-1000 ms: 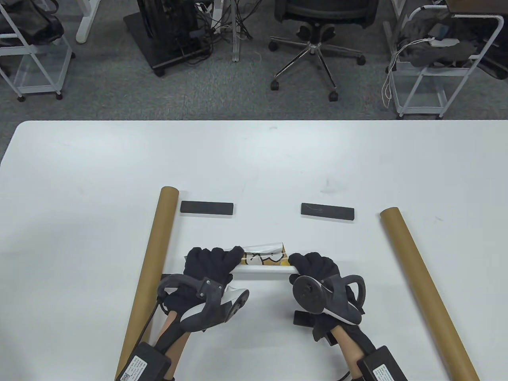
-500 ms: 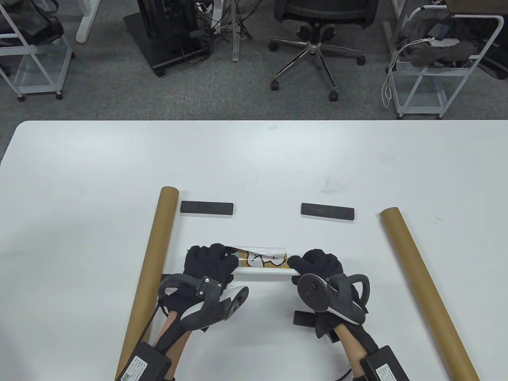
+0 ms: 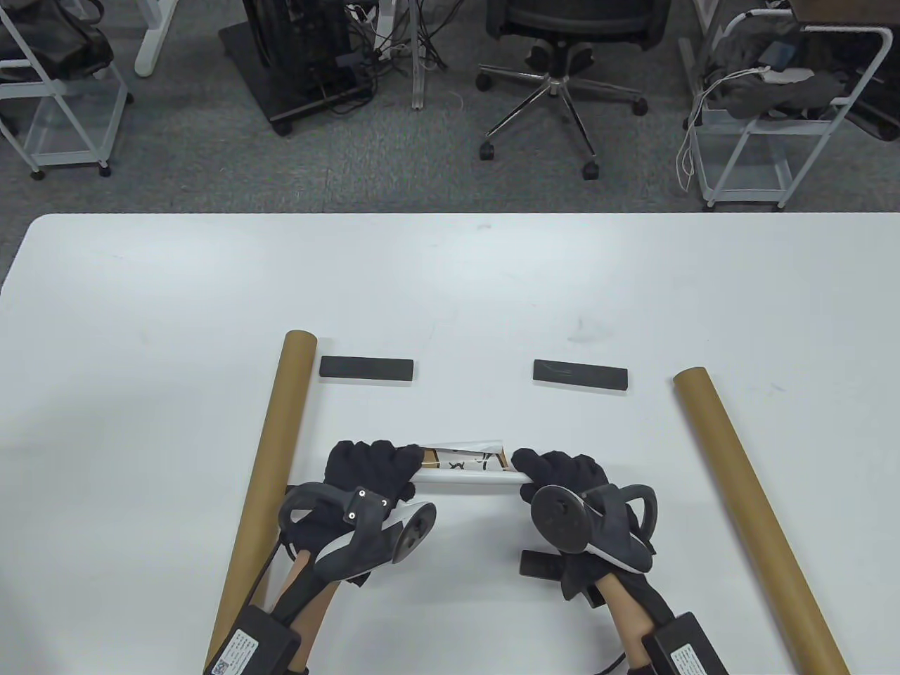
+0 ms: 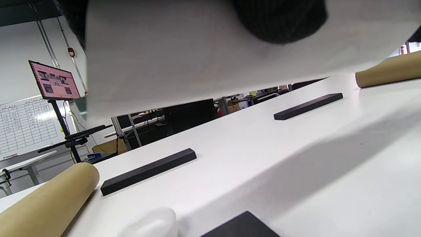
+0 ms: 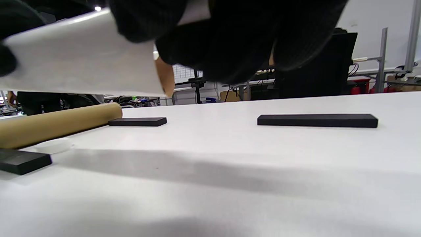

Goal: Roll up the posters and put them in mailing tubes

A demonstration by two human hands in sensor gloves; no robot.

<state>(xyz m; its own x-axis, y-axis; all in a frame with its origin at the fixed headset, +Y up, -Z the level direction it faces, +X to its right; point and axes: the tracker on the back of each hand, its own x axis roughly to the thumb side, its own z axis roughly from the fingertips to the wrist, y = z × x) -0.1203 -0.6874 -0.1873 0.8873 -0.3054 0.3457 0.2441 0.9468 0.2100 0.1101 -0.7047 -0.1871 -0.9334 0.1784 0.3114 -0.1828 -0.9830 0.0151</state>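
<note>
Left hand (image 3: 371, 470): palm down near the front edge of the table (image 3: 140, 295), forearm entering from the bottom of the table view; fingers are curled round the left end of the poster (image 3: 467, 476).
Right hand (image 3: 562, 474): mirrored on the right, forearm angled in from the bottom; fingers are curled round the right end of the poster, the fingertips (image 5: 230, 49) seen wrapped over the paper in the right wrist view.
Poster, position: a white roll held between the two hands and raised clear of the table (its shadow is cast on the surface below in both wrist views); a loose printed flap (image 3: 467, 453) stands just behind the roll.
Poster, axis: long axis is laid left to right, parallel to the table's front edge.
Left tube (image 3: 271, 457): brown cardboard, laid on the table left of the left hand, long axis running front to back, far end tilted slightly right.
Right tube (image 3: 752, 506): well apart from the right hand, far end tilted left.
Black bars: one (image 3: 366, 368) beyond the left hand, one (image 3: 580, 374) beyond the right, both flat on the table.
White cap (image 5: 54, 145): seen on the table beside the left tube.
</note>
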